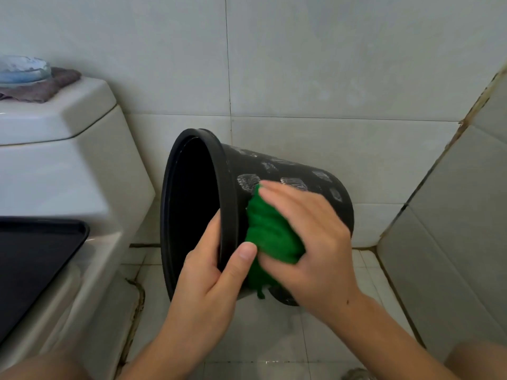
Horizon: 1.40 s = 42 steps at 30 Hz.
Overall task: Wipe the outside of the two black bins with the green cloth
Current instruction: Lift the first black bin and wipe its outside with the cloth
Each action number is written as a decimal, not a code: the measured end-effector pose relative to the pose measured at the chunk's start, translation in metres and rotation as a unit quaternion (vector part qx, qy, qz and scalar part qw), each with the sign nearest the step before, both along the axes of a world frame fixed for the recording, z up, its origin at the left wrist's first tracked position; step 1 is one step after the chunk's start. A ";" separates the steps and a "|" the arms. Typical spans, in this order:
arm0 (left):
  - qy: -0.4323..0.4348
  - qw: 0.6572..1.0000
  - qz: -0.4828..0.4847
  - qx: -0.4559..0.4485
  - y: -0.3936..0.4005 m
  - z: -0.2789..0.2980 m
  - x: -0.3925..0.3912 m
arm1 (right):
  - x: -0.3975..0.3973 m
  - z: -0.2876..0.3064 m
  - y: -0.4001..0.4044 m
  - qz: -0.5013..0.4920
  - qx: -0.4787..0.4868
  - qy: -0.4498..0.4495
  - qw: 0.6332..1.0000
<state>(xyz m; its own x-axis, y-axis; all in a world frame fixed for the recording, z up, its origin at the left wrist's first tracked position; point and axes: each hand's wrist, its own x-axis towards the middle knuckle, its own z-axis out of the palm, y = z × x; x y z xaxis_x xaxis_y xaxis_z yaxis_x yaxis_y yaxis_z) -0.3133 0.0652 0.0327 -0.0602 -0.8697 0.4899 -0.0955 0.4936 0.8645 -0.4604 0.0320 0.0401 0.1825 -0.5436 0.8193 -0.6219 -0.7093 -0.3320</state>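
- Above the tiled floor (277, 333), close to the back wall (301, 64), a black bin (296, 171) is held tipped on its side, its open mouth turned toward the left and its base toward the right.
- Pale smudged patches mark the upper side of the bin.
- A green cloth (270, 237) lies bunched against the outer side of the bin, just beside the rim.
- The right hand (310, 239) presses the cloth onto the bin; its fingers are spread over the cloth with the tips reaching toward the pale patches, and the thumb curls under the cloth's lower edge.
- The left hand (211, 272) grips the bin's rim at its lower edge, thumb on the outside touching the cloth, fingers inside the mouth.
- Only one bin shows in this view.
- A white toilet (68, 182) stands to the left of the bin, its tank against the wall.
- On the tank lid's far left edge sit a greyish rag (52, 86) and, on top of it, a pale blue dish (24, 71).
- A black tray (35, 259) lies at the left edge of the view, in front of the tank.
- A second tiled wall (466, 215) meets the floor at the right.
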 end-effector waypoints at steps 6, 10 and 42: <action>-0.006 1.000 -0.013 0.021 0.000 -0.001 0.000 | -0.009 0.001 -0.014 0.006 0.047 -0.011 0.999; -0.021 1.000 -0.015 0.014 0.001 0.001 0.002 | -0.004 -0.003 -0.003 0.032 0.016 0.015 0.999; 0.049 0.995 0.055 0.063 0.005 0.011 0.011 | -0.040 -0.002 -0.008 -0.158 0.119 -0.033 0.980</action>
<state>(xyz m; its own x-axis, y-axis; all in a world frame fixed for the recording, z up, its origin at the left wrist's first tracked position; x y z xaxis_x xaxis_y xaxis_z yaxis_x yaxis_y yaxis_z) -0.3018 0.0706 0.0441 0.0825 -0.9230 0.3758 -0.0547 0.3723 0.9265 -0.5005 0.0240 0.0379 -0.0745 -0.7409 0.6674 -0.7700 -0.3826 -0.5107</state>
